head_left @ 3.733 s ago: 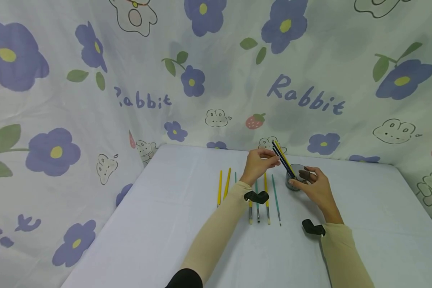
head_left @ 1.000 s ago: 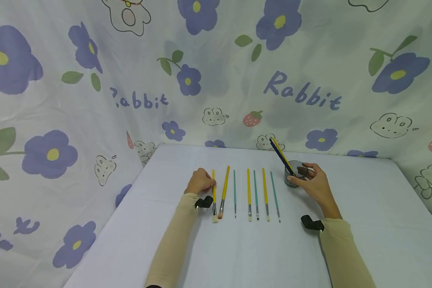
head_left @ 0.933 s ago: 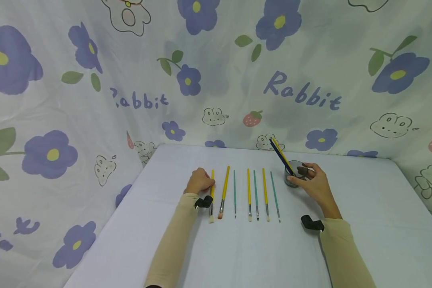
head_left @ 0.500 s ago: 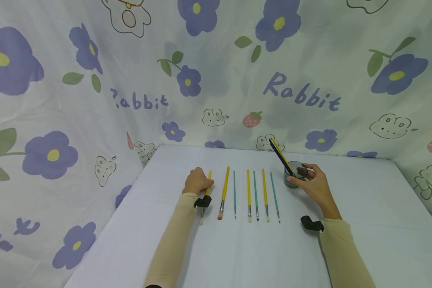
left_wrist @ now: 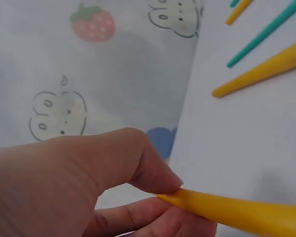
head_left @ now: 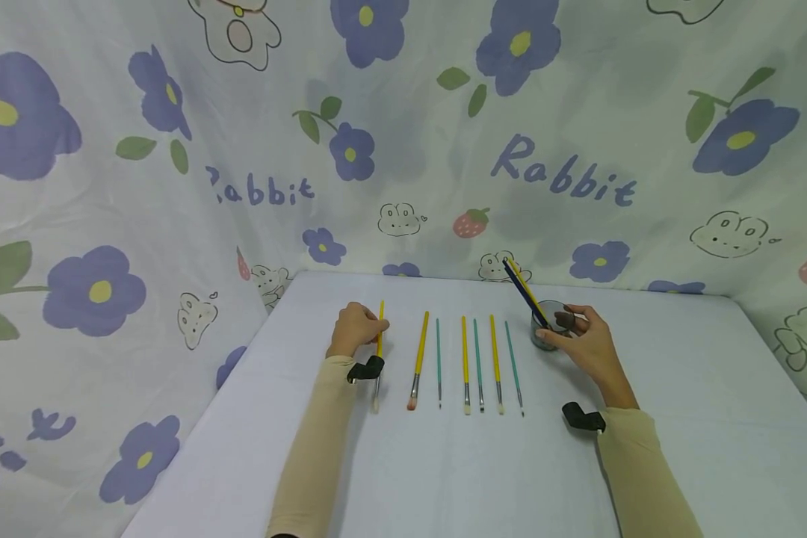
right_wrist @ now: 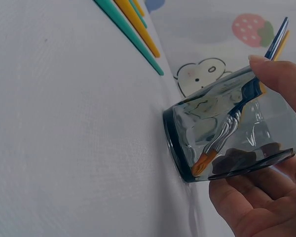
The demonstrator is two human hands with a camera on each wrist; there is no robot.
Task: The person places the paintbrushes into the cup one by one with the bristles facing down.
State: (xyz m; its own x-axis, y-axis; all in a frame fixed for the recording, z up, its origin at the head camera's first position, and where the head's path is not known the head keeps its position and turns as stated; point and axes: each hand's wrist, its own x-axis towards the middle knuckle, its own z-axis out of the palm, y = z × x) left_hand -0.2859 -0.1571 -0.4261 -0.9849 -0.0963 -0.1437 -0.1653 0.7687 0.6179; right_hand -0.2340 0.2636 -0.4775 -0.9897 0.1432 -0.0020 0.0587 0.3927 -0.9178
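My left hand (head_left: 355, 329) pinches the handle of a yellow paintbrush (head_left: 379, 348) between thumb and fingers, at the left end of a row of brushes. The brush's pale bristles point toward me. In the left wrist view, the thumb presses close to the tip of the yellow paintbrush handle (left_wrist: 251, 213). My right hand (head_left: 588, 351) grips a smoky clear glass (head_left: 543, 341) from its right side. Dark blue and yellow brushes (head_left: 526, 293) lean leftward out of it. Through the glass wall (right_wrist: 200, 113), their orange-brown bristles (right_wrist: 203, 164) show down at the base.
Right of the left hand lie a yellow brush with reddish bristles (head_left: 420, 355) and a thin teal brush (head_left: 438, 359). After a gap come several more yellow and teal brushes (head_left: 495, 355). A printed curtain (head_left: 403, 134) hangs behind the white table (head_left: 471, 478).
My left hand has left the brushes in the glass for the leftmost yellow paintbrush. It has shifted that brush left and, lately, slightly away from me. The right hand keeps holding the glass.
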